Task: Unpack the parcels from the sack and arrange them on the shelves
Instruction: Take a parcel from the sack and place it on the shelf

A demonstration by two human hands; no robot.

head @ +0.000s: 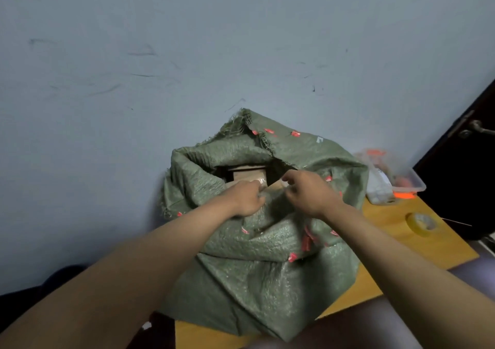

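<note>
A green woven sack (257,263) with red marks stands on a wooden table (401,231) against the wall, its mouth open at the top. Inside the mouth I see brown cardboard parcels (247,173), one with clear tape on it. My left hand (247,197) grips the near rim of the sack at the opening. My right hand (308,192) is just to its right, fingers curled on the sack's rim beside a parcel's corner. Most of the parcels are hidden by the sack. No shelves are in view.
A clear plastic tub (393,177) with orange and white items stands right of the sack. A roll of yellow tape (422,222) lies on the table. A dark door with a handle (476,130) is at the far right. The pale wall is right behind.
</note>
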